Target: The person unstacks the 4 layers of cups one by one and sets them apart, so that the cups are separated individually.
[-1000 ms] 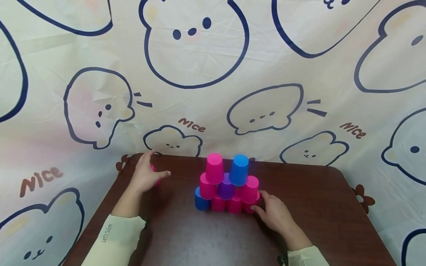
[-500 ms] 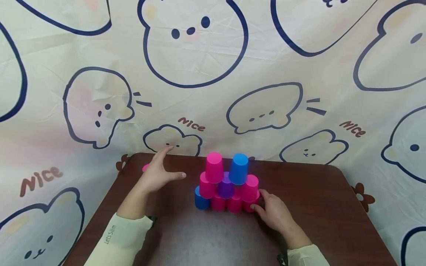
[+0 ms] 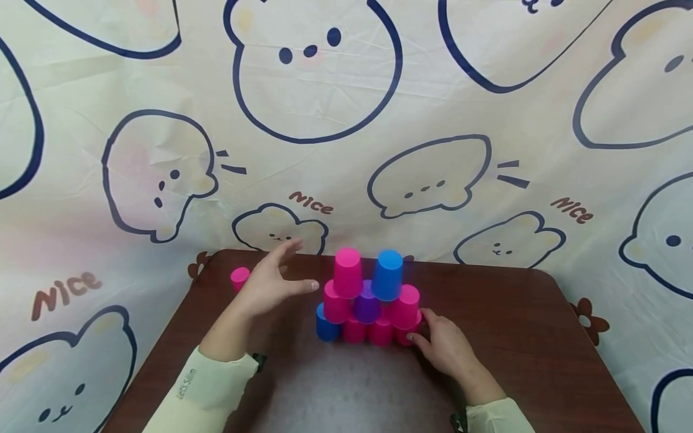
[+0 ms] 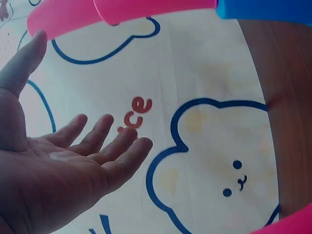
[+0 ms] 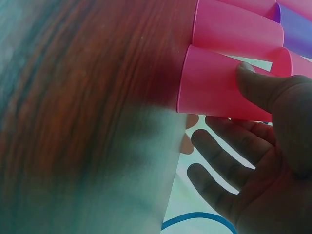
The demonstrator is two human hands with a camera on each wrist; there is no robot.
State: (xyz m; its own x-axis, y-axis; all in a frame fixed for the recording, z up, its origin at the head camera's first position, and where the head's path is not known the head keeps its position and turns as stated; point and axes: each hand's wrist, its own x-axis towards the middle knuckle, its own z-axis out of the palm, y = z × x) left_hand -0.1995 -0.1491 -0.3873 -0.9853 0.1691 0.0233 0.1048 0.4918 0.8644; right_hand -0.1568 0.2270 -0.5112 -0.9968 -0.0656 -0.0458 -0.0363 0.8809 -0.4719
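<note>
Upside-down plastic cups stand stacked in a stepped wall at mid-table. A blue cup (image 3: pixel 328 325) begins the bottom row, followed by pink ones. Above, a purple cup (image 3: pixel 367 302) sits between two pink cups, topped by a pink cup (image 3: pixel 348 272) and a blue cup (image 3: pixel 387 275) set apart. My left hand (image 3: pixel 266 288) is left of the stack, holding nothing, thumb and fingers spread towards it. With my right hand (image 3: pixel 449 344) I hold the bottom-right pink cup (image 5: pixel 214 83) between thumb and index finger; the other fingers extend loosely.
One more pink cup (image 3: pixel 240 278) stands at the table's back left, partly behind my left hand. A brown wooden table (image 3: pixel 520 337) lies under everything. Behind it hangs a pale cloth (image 3: pixel 346 168) printed with cartoon bears.
My left hand has moved right, away from the lone pink cup towards the stack, uncovering that cup. My right hand and the stacked cups have stayed in place.
</note>
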